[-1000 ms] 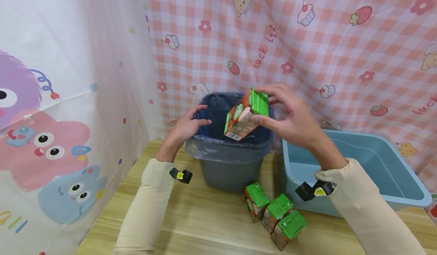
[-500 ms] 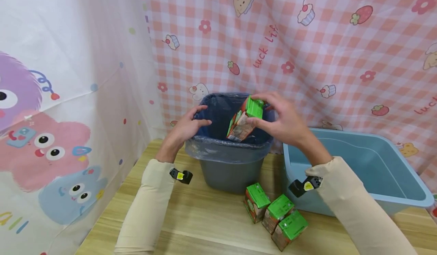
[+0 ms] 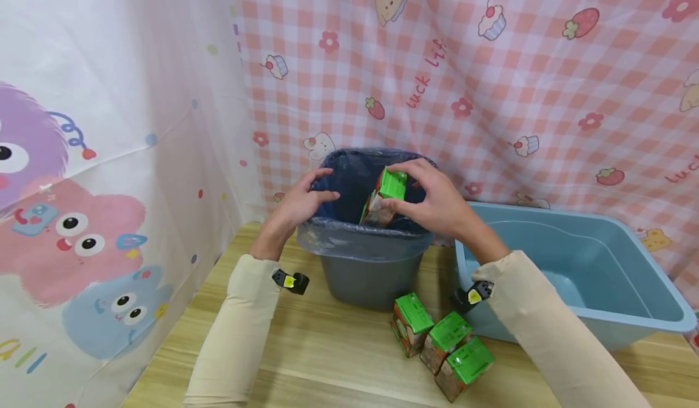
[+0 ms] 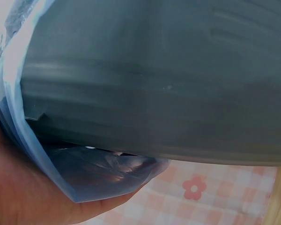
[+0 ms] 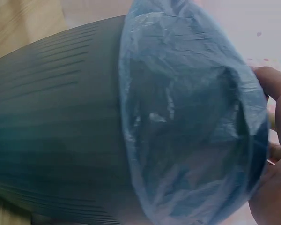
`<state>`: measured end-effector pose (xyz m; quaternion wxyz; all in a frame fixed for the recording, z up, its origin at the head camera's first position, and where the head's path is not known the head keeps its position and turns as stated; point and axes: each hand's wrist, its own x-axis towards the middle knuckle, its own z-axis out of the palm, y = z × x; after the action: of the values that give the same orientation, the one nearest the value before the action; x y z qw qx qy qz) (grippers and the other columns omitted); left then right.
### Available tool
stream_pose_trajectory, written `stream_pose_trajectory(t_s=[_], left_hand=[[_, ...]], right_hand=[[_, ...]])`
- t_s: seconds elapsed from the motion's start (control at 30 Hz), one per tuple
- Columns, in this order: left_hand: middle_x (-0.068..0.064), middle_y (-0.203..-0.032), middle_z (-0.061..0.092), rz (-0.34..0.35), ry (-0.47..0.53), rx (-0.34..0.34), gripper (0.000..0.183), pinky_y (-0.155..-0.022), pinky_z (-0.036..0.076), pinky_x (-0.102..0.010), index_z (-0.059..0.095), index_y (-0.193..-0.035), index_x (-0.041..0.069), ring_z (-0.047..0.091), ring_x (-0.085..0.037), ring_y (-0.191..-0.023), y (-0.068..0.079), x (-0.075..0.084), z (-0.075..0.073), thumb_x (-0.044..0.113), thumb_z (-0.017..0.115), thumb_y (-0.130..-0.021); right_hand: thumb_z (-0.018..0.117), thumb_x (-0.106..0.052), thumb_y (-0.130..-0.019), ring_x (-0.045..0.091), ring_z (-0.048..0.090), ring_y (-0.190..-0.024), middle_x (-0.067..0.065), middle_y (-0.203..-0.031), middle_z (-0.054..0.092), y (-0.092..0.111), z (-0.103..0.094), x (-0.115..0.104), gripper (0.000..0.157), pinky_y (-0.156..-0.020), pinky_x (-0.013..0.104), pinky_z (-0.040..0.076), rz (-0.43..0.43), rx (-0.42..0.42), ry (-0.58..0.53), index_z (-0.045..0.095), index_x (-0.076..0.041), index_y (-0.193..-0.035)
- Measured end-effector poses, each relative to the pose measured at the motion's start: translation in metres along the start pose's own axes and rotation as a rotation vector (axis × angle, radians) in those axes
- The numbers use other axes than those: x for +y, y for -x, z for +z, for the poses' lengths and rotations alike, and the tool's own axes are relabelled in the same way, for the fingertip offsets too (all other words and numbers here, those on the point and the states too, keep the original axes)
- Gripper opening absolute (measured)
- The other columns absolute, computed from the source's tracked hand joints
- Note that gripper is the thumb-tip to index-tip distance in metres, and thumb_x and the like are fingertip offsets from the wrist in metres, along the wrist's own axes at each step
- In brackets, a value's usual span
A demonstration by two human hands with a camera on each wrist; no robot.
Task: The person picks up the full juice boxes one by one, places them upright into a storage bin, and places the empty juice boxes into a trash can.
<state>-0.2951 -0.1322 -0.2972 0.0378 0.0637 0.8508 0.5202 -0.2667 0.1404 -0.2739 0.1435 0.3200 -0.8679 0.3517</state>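
Note:
My right hand (image 3: 434,204) pinches a small green-and-red carton (image 3: 377,210) between thumb and fingers, tilted within the mouth of a grey trash bin (image 3: 366,280). A dark blue bag (image 3: 349,180) lines the bin and folds over its rim. At the bin's left side my left hand (image 3: 292,204) holds the lined rim, with thumb and forefinger tips over the opening. In the left wrist view the bag's hanging edge (image 4: 98,173) partly covers that hand. In the right wrist view the bin and bag (image 5: 192,112) hide the carton.
Three similar cartons (image 3: 413,320) stand on the wooden table (image 3: 317,359) before the bin, two of them side by side. A light blue tub (image 3: 622,317) is at the right, partly behind my right forearm. Patterned cloth (image 3: 338,92) hangs close behind.
My right hand has moved left and down with the carton, which now sits lower in the bin's mouth. The left hand stays in place on the rim.

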Motion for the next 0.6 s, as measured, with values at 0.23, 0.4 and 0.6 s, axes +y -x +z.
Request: stream_pose_trajectory(t_s=[0.23,0.4,0.6], left_hand=[[-0.002,-0.163,0.024,-0.002,0.004,-0.002,0.059,-0.115,0.027,-0.055,0.040,-0.151,0.026,0.033,-0.031,-0.143,-0.0003,-0.0008,0.0007,0.032,0.061,-0.096],[-0.002,-0.163,0.024,-0.006,0.004,0.000,0.059,-0.115,0.027,-0.055,0.040,-0.151,0.027,0.034,-0.032,-0.143,-0.0001,-0.0006,0.0002,0.033,0.061,-0.096],[-0.003,-0.162,0.026,-0.004,0.004,0.002,0.060,-0.115,0.028,-0.054,0.041,-0.150,0.027,0.034,-0.031,-0.142,0.0004,0.0004,0.0000,0.033,0.062,-0.095]], right_hand=[[0.076,-0.034,-0.088,0.025,0.052,-0.121,0.008,-0.134,0.053,0.0007,0.0087,0.0037,0.057,-0.098,0.046,0.047,0.024,-0.028,-0.008,0.057,-0.013,-0.137],[0.076,-0.037,-0.087,0.024,0.051,-0.121,0.007,-0.134,0.052,0.0019,0.0101,0.0017,0.059,-0.099,0.048,0.046,0.050,-0.043,-0.006,0.056,-0.015,-0.138],[0.076,-0.038,-0.087,0.025,0.051,-0.121,0.007,-0.134,0.051,0.0020,0.0102,0.0005,0.059,-0.099,0.047,0.045,0.062,-0.062,0.007,0.056,-0.016,-0.138]])
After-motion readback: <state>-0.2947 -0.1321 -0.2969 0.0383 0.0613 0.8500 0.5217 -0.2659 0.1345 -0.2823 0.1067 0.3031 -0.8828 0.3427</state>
